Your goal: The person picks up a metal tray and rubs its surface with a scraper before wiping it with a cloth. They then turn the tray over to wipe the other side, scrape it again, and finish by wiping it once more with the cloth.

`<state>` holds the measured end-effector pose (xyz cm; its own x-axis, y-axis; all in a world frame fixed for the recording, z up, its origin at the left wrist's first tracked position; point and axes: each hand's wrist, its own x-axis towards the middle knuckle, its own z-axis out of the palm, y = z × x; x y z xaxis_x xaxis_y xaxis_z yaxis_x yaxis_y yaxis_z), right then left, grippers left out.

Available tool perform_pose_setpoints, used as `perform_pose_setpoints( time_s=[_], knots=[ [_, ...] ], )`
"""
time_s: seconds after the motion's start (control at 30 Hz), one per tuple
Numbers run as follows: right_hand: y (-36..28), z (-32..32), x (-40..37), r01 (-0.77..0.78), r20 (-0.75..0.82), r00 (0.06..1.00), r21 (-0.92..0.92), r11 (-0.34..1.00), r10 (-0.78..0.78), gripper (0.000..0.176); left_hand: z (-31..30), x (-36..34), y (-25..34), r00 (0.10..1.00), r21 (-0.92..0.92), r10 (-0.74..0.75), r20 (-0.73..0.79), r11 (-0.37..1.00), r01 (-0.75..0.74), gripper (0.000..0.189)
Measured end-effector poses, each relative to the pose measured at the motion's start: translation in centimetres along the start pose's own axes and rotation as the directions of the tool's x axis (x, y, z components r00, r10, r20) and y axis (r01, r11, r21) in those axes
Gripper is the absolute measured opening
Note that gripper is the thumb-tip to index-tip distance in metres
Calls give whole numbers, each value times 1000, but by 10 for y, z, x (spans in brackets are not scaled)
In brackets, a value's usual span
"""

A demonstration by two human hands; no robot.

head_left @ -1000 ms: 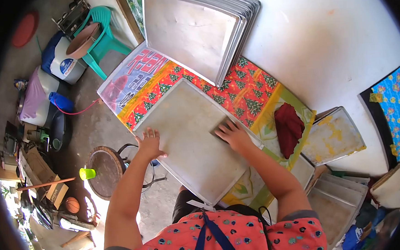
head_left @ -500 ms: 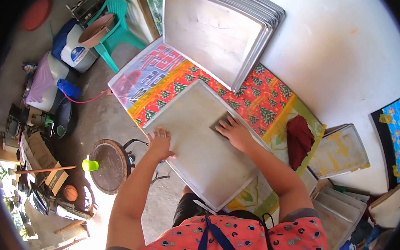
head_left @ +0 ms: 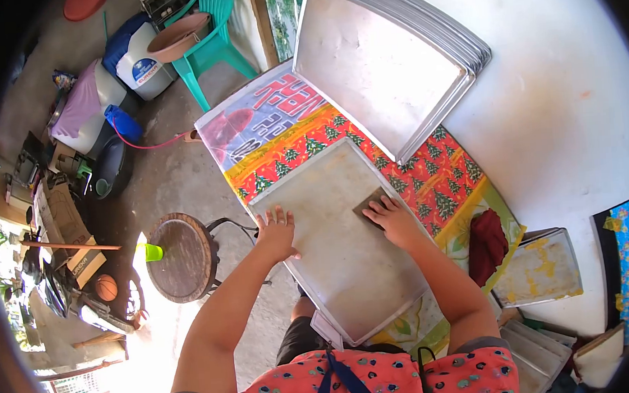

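A large metal tray (head_left: pixel 340 267) lies flat on a table covered with patterned sheets (head_left: pixel 311 145). My left hand (head_left: pixel 276 235) rests on the tray's left edge with its fingers spread, holding nothing. Near the tray's right edge, my right hand (head_left: pixel 395 222) presses a dark flat pad (head_left: pixel 374 206) against the metal, its fingers on top of the pad. Beyond the tray, a stack of similar metal trays (head_left: pixel 385 62) leans against the wall. To the right, a dark red cloth (head_left: pixel 486 247) lies on the table.
Left of the table stands a round wooden stool (head_left: pixel 181 259) with a green cup (head_left: pixel 152 252) at its edge. A green chair (head_left: pixel 212 48) holds a brown basin (head_left: pixel 179 37). More trays (head_left: pixel 538 268) stand at the lower right.
The camera view has shifted, so the table and stack appear farther right and slightly lower. Both hands stay on the tray, with the pad still under my right hand.
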<state>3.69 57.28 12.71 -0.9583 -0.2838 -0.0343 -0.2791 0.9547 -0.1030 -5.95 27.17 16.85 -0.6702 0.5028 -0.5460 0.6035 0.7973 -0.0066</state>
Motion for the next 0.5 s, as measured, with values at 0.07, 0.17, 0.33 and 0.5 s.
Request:
perform_pose_setpoints(
  time_s=[0.07,0.17,0.33,0.5],
  knots=[
    [-1,-1,-2,-6,1,1000,5,1000,6,53,1,0,0,1000,3,5,-2,1000,-5,114],
    [0,-5,42,-20,-23,1000,-13,1000,19,55,-2,0,2,1000,19,1,0,1000,-1,114],
    [1,-7,145,-81,-48,996,-30,996,79,52,-3,-1,1,1000,8,5,1,1000,-5,114],
    [5,-7,137,-14,-23,1000,-75,997,12,54,-1,-2,-2,1000,-5,11,-20,1000,-11,114]
  ],
)
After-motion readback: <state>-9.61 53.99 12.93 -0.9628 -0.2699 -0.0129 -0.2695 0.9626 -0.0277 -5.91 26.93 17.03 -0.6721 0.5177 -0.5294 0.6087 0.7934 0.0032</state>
